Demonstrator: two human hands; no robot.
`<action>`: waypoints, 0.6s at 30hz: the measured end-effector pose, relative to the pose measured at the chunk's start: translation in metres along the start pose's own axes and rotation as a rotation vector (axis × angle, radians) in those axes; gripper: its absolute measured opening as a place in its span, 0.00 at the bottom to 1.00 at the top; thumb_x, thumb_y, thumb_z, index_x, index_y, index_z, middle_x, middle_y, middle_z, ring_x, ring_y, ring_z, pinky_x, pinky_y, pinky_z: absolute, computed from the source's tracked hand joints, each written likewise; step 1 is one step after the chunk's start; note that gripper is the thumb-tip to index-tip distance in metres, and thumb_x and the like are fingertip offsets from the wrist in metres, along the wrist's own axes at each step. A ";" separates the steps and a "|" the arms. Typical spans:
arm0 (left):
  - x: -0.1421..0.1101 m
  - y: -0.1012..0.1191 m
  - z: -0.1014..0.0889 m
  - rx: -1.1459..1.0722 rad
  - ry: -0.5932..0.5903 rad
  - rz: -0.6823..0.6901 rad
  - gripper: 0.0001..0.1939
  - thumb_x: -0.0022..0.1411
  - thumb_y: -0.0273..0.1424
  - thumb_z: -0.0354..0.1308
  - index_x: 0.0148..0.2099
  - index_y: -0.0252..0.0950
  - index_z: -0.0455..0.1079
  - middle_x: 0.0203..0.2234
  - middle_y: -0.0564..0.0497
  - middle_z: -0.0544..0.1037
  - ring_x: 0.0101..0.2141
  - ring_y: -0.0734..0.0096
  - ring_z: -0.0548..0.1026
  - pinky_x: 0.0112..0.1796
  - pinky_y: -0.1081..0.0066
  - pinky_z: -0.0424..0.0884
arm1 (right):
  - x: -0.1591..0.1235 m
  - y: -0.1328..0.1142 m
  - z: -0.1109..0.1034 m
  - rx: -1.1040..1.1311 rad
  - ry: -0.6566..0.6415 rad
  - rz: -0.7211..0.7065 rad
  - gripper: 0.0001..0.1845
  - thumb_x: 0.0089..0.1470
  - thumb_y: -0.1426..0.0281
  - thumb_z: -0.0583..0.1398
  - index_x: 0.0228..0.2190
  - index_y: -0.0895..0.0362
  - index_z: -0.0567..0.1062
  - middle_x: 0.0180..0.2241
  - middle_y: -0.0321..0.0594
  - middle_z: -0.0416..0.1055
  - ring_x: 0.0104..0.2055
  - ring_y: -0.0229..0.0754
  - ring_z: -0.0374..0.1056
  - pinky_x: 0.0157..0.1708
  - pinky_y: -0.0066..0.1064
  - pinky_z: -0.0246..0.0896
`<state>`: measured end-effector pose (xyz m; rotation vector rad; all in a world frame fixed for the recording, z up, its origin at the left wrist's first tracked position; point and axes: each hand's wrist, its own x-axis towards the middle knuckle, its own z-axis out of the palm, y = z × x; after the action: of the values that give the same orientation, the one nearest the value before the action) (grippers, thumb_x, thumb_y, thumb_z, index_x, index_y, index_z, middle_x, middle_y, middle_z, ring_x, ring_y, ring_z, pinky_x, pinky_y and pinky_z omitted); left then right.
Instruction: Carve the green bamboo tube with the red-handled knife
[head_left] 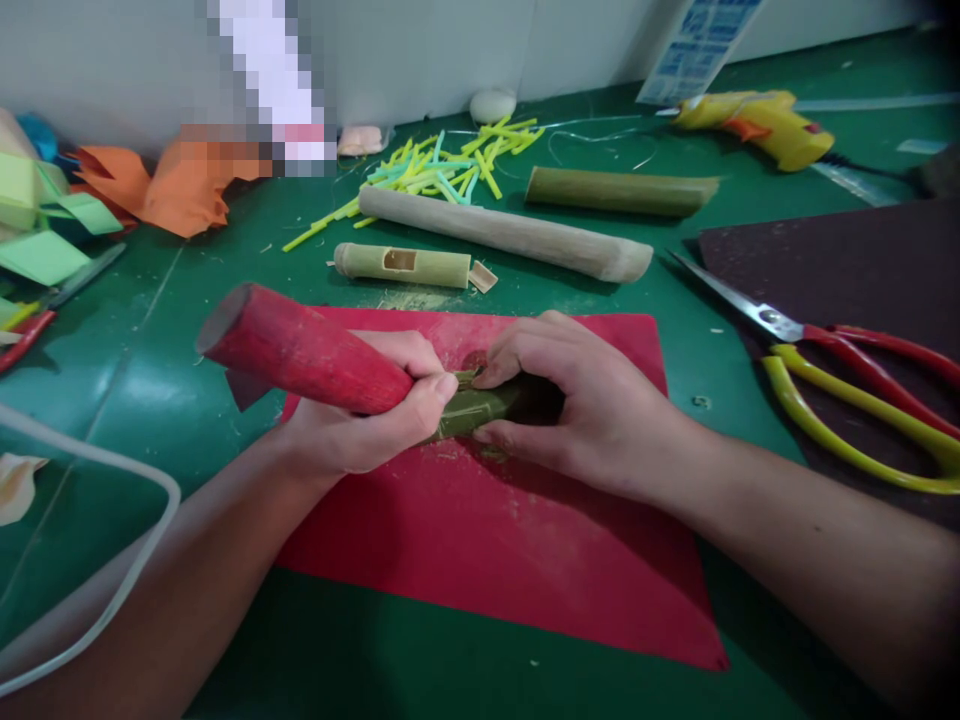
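My left hand (382, 420) is wrapped round a tool with a thick red cylindrical handle (307, 350), which slants up to the left. The working end of that tool is hidden behind my fingers. My left thumb reaches a short green bamboo tube (469, 412) with pale lines scored on its upper side. From the right, my right hand (570, 390) grips the same tube, fingers on the far side and thumb on the near side. The tube lies low over a red mat (495, 540), where fine shavings are scattered around it.
Behind the mat lie a bamboo piece with a cut window (442, 268), a long pale bamboo piece (510, 235), another green one (622, 190) and yellow-green sticks (427, 170). Scissors (772, 320) are at right, a yellow glue gun (757, 128) behind, orange paper (184, 190) at left.
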<state>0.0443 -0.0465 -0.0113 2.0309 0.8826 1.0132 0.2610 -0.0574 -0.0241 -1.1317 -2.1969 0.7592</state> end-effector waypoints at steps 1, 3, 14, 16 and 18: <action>0.000 0.001 -0.001 0.010 -0.014 -0.006 0.15 0.61 0.27 0.58 0.22 0.35 0.67 0.19 0.55 0.73 0.21 0.78 0.69 0.22 0.76 0.65 | 0.000 0.000 0.000 -0.001 -0.001 -0.003 0.13 0.46 0.68 0.70 0.33 0.55 0.74 0.37 0.39 0.77 0.41 0.47 0.71 0.44 0.41 0.57; 0.000 0.003 -0.001 0.039 -0.036 -0.011 0.15 0.61 0.27 0.58 0.21 0.36 0.66 0.19 0.55 0.73 0.20 0.78 0.68 0.21 0.75 0.64 | 0.000 0.001 0.000 -0.002 -0.002 -0.004 0.12 0.46 0.68 0.70 0.33 0.55 0.74 0.37 0.39 0.77 0.41 0.47 0.71 0.44 0.41 0.57; 0.001 0.002 0.001 0.022 0.009 0.013 0.16 0.60 0.27 0.57 0.20 0.36 0.64 0.17 0.55 0.71 0.19 0.78 0.68 0.20 0.76 0.63 | 0.001 -0.001 -0.001 -0.001 -0.015 0.006 0.12 0.47 0.67 0.69 0.32 0.53 0.73 0.37 0.38 0.77 0.41 0.47 0.70 0.44 0.41 0.57; 0.000 0.002 0.002 0.007 0.025 -0.001 0.16 0.60 0.27 0.57 0.20 0.36 0.65 0.17 0.54 0.71 0.19 0.77 0.69 0.21 0.75 0.65 | 0.000 -0.001 -0.001 -0.002 -0.014 0.009 0.11 0.47 0.67 0.69 0.32 0.54 0.73 0.37 0.38 0.77 0.41 0.47 0.70 0.44 0.41 0.57; 0.001 0.002 0.003 0.008 0.044 -0.004 0.16 0.60 0.28 0.58 0.20 0.36 0.65 0.17 0.54 0.72 0.19 0.77 0.69 0.20 0.75 0.64 | 0.000 -0.001 -0.001 0.000 -0.013 0.010 0.11 0.47 0.68 0.69 0.32 0.54 0.73 0.37 0.39 0.77 0.41 0.47 0.70 0.43 0.41 0.57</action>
<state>0.0471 -0.0476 -0.0110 2.0201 0.9144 1.0575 0.2610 -0.0574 -0.0223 -1.1413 -2.2037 0.7729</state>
